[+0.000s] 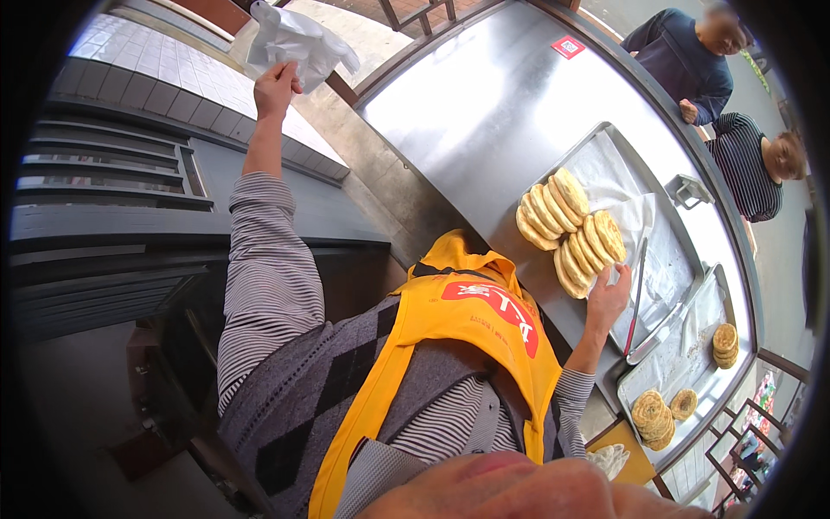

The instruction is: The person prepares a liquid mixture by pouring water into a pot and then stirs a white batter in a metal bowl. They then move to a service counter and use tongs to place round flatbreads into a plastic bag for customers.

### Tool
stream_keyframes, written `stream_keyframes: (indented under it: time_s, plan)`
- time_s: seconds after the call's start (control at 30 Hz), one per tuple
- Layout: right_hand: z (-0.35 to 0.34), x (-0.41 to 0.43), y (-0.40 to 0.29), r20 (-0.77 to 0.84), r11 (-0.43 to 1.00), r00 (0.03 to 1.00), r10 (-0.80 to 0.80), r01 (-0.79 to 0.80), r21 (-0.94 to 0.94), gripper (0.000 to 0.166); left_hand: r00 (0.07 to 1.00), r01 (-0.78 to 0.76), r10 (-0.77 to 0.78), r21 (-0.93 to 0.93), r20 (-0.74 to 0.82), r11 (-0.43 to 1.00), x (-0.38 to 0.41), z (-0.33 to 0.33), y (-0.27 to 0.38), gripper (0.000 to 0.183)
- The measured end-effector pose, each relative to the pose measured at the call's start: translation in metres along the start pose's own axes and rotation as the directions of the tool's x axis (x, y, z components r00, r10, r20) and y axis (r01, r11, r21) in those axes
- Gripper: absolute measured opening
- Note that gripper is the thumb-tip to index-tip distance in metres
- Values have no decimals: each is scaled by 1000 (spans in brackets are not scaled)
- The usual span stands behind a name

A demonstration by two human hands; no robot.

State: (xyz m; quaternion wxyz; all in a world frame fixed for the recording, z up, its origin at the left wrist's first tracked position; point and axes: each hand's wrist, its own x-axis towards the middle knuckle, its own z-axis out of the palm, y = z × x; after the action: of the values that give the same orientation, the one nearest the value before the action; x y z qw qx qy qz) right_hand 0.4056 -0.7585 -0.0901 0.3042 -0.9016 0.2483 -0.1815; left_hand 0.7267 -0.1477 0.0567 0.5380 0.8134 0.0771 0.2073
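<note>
At the upper left, my left hand is closed on a bunch of thin white plastic bags. My right hand is at the near end of two rows of pale round flatbreads. Its thumb and fingertips meet the edge of the front row; whether they grip a bread I cannot tell. The flatbreads stand on edge, leaning together, partly over the near rim of a lined metal tray. Just right of that hand, a long red-handled tool lies along the tray.
A second lined tray holds browned flatbreads in small piles. The steel counter carries a red printed-code card and a small metal stand. Two people are beyond its far edge. A tiled ledge is at left.
</note>
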Motion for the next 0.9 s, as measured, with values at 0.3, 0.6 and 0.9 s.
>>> stream_keyframes:
  time_s: [0.3, 0.6, 0.9]
  plan:
    - [-3, 6, 44, -155, 992, 987, -52, 32, -125, 37, 990, 134, -109, -325, 94, 936, -5, -3, 17, 14]
    - [7, 4, -18, -35, 992, 998, -54, 58, 111, 30, 996, -95, 65, 749, 69, 656, -13, -100, -64, 18]
    - [-31, -5, -108, 182, 873, 870, -458, 401, 278, 44, 581, -296, 106, 89, 807, 951, -252, 127, 54, 12]
